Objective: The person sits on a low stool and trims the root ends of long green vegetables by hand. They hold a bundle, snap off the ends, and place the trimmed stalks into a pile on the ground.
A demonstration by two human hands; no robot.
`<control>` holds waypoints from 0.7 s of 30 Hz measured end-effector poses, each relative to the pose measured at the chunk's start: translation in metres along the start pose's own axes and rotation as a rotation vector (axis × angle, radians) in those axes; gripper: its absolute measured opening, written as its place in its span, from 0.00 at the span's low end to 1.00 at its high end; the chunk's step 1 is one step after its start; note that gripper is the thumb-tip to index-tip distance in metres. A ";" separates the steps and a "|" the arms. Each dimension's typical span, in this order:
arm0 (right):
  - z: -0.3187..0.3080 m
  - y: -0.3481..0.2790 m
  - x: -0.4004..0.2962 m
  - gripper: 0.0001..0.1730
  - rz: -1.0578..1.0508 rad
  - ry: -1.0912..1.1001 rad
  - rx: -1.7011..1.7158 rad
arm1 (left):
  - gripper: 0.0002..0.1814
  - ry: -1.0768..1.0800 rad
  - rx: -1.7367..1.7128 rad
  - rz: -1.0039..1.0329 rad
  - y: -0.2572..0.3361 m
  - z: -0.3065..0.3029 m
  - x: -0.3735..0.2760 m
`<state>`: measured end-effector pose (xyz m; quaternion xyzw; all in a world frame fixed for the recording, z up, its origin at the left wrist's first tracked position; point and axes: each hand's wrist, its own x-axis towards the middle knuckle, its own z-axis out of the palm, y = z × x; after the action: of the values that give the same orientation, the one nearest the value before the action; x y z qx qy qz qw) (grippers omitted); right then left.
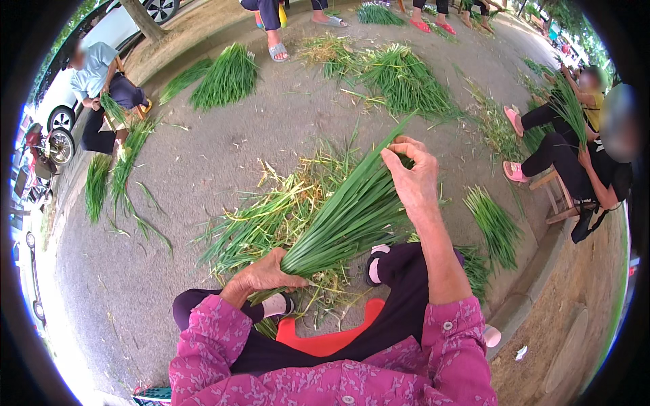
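My left hand (270,274) grips a thick bunch of long green leafy stalks, like garlic chives (335,218), near its lower end. The leaves fan out up and to the right. At their upper tips, my right hand (414,170) pinches one or a few leaves between thumb and fingers. Beneath and left of the bunch, a loose heap of green and yellowed leaves (284,198) lies on the pavement. More stalks lie below my left hand, partly hidden by my leg.
A red plastic stool (330,342) shows between my legs. At the right lies a chive pile (492,226) by the curb (513,309). Farther piles (226,78) lie ahead. One person (101,76) sits at the left; others sit ahead and at the right on low seats, some holding chives.
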<state>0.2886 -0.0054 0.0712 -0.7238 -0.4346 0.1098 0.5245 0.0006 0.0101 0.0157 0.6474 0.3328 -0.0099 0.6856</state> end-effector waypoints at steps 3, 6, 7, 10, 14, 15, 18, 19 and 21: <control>0.002 0.001 0.000 0.08 -0.033 0.063 0.049 | 0.09 -0.011 -0.066 -0.065 0.004 0.000 0.000; 0.008 0.006 0.002 0.03 0.159 0.162 0.396 | 0.12 0.034 0.007 -0.075 0.009 0.002 0.001; 0.005 0.002 0.007 0.02 0.344 0.181 0.644 | 0.10 0.084 0.031 -0.019 0.010 0.003 0.000; -0.021 0.022 0.032 0.06 0.437 0.436 0.679 | 0.11 0.204 0.059 0.116 0.000 0.003 0.003; -0.015 0.025 0.030 0.08 0.367 0.403 0.660 | 0.13 0.425 0.134 0.050 0.005 -0.004 0.008; -0.013 0.023 0.029 0.09 0.358 0.379 0.650 | 0.13 0.460 0.102 0.110 0.008 -0.006 0.010; -0.004 0.019 0.025 0.11 0.379 0.305 0.644 | 0.15 0.600 0.040 0.284 0.005 -0.017 0.016; -0.002 0.019 0.024 0.11 0.414 0.286 0.656 | 0.15 0.684 0.111 0.306 0.013 -0.019 0.017; 0.004 0.013 0.022 0.12 0.439 0.227 0.673 | 0.16 0.866 0.250 0.344 0.033 -0.026 0.013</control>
<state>0.3064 0.0128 0.0652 -0.5950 -0.1494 0.2743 0.7406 0.0135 0.0437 0.0400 0.7153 0.4718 0.3341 0.3926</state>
